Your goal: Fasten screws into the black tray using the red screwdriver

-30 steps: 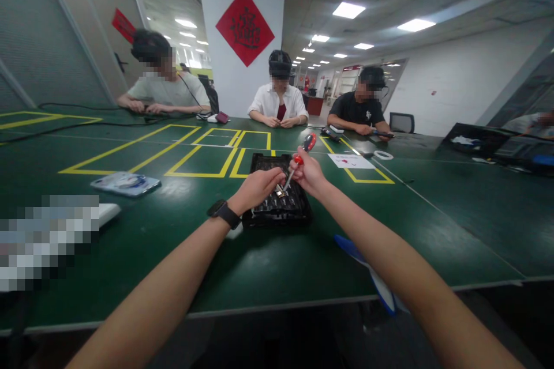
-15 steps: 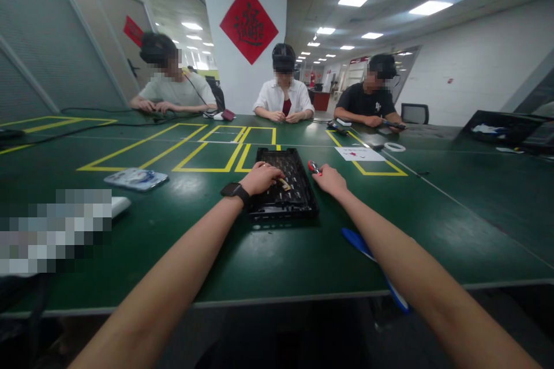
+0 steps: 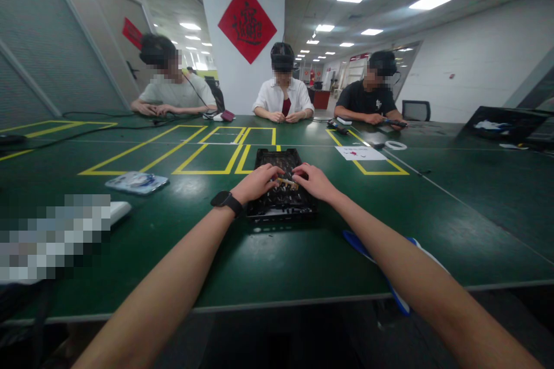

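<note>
A black open tray (image 3: 281, 218) lies in front of me, with many small shiny pieces spread in its bottom. Over it, my left hand (image 3: 262, 180), a dark watch on its wrist, has fingers curled at the left end of a small yellowish strip (image 3: 287, 184). From the other side, my right hand (image 3: 318, 183) reaches in over the tray's right edge, thumb and fingers closed on the strip's right end. The fingertips partly cover the strip, so its full shape is hidden. No red-and-black hand tool shows now.
A blue-and-white long flat thing (image 3: 359, 244) lies under my right forearm, overhanging the table edge. Left are a phone-like slab (image 3: 136, 182) and a blurred-out object (image 3: 56, 242). A printed sheet (image 3: 361, 153) lies right of the tray. Three people sit across the table.
My right hand has moved left from beside the tray to over it, and its fingers are now at the strip. The red-and-black tool it held is out of sight.
</note>
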Demonstrator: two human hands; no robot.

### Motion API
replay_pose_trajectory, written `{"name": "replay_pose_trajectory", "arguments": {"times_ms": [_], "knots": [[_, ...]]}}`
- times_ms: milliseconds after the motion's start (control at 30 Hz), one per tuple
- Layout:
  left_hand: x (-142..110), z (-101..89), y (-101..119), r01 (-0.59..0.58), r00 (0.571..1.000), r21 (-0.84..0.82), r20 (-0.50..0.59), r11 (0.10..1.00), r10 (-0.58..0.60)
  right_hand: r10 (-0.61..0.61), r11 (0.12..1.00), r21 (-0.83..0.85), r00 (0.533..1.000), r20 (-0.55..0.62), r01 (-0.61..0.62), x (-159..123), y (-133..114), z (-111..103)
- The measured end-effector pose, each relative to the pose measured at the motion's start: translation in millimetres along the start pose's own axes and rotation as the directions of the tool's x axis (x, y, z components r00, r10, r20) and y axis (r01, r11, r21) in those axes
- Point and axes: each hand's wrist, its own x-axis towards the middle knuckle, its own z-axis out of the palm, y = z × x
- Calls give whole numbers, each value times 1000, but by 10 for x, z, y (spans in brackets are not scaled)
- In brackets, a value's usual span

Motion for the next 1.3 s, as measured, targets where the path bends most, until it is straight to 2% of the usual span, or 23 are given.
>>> {"name": "replay_pose_trajectory", "arguments": {"times_ms": [167, 300, 400, 467, 533, 567, 667, 833, 1000, 1167, 1300], "knots": [[-5, -70, 77, -16, 998, -128, -63, 992, 8, 8, 962, 269, 994, 113, -38, 7, -35, 60], [-23, -73, -36, 48, 979, -186, -187, 981, -83, 55, 940, 328, 990, 127, -94, 16, -25, 15], [-84, 23, -286, 189, 925, -214, -288, 959, -246, 46, 950, 307, 997, 63, -63, 11, -50, -14], [-124, 130, -464, 333, 882, -259, -255, 907, -397, -14, 956, 293, 999, 47, -1, 5, -100, -29], [-138, 236, -594, 493, 808, -321, -175, 809, -562, -83, 943, 331, 992, 100, 45, 11, -175, -47], [-132, 279, -634, 535, 781, -339, -149, 774, -606, -110, 929, 366, 984, 138, 52, 23, -217, -58], [-73, 342, -678, 577, 749, -338, -144, 743, -647, -153, 902, 431, 961, 232, 40, 96, -331, -100], [20, 345, -704, 577, 747, -347, -142, 739, -650, -272, 911, 397, 887, 373, 113, 180, -373, -128], [5, 358, -711, 498, 786, -387, -178, 776, -593, -293, 915, 366, 904, 312, 170, 34, -334, -77], [-22, 354, -629, 468, 782, -425, -209, 775, -587, -334, 924, 296, 889, 313, 243, -90, -384, -84], [-32, 355, -605, 428, 804, -421, -228, 800, -550, -336, 934, 232, 889, 310, 272, -129, -443, -77]]}}
